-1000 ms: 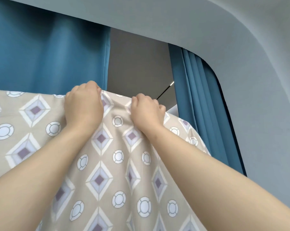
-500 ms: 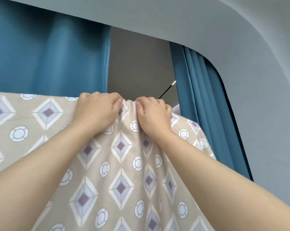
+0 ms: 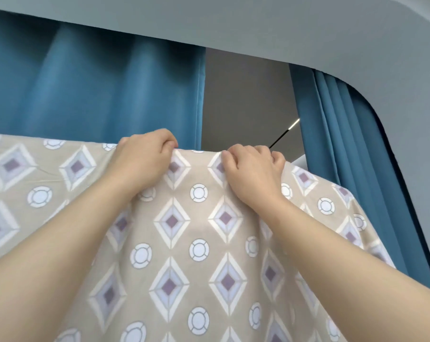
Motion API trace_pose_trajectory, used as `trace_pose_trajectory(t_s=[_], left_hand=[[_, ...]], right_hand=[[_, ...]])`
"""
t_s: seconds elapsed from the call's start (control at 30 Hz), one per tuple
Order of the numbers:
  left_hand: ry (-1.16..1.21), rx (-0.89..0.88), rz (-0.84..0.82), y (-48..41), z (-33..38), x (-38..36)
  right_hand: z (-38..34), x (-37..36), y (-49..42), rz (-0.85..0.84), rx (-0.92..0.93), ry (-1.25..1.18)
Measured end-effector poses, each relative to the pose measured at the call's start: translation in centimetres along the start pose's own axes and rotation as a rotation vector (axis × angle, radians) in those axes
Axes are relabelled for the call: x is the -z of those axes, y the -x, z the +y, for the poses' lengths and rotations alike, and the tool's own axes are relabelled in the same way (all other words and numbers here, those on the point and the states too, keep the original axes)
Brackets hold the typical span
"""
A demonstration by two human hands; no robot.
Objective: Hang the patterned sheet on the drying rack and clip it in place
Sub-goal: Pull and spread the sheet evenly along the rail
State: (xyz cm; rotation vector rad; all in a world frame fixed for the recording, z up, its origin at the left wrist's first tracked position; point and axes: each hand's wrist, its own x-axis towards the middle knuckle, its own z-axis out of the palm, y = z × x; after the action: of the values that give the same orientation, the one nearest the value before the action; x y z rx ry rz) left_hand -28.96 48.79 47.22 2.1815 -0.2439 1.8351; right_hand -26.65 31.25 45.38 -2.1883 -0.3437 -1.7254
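Gripping the sheet (image 3: 199,243) along its top fold with left hand (image 3: 145,159) and right hand (image 3: 252,171), both clenched on cloth. Spaced a bit apart, probably to keep the stretch between flat. Hanging down below the grip; rack hidden underneath, can't spot any clips.

And the hands part again! Half a second ago they were knuckle to knuckle, a little pucker of cloth squeezed between them. Now the right hand (image 3: 254,176) has slid off to the right along the top edge (image 3: 199,151) of the sheet (image 3: 199,243), opening a gap from the left hand (image 3: 145,161) much like the one a second ago. The pucker is gone: the edge between them runs flat and straight. The view has swung too, so the hem of the blue curtain (image 3: 110,90) now stands over that gap rather than over the left hand.
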Motion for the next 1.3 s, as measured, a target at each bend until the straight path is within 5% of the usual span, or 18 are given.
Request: trace_pose_trajectory(t_s=[0.07,0.23,0.53,0.97,1.3], left_hand=[[0.067,0.06,0.027,-0.5,-1.0,1.0],[-0.234,0.109,0.002,0.0,-4.9,2.0],[0.005,0.279,0.075,1.7,-8.1,4.6],[-0.306,0.301,0.115,2.0,-11.9,6.5],[-0.319,0.05,-0.05,1.3,-14.0,9.6]], right_hand=[[-1.4,-0.2,0.1,-0.024,0.054,-0.03],[-3.3,-1.3,0.0,-0.031,0.054,-0.042],[-3.1,-2.0,0.9,-0.023,0.02,0.025],[-8.0,-1.2,0.3,-0.13,0.116,-0.071],[-10.0,-2.1,0.5,-0.066,0.082,-0.004]])
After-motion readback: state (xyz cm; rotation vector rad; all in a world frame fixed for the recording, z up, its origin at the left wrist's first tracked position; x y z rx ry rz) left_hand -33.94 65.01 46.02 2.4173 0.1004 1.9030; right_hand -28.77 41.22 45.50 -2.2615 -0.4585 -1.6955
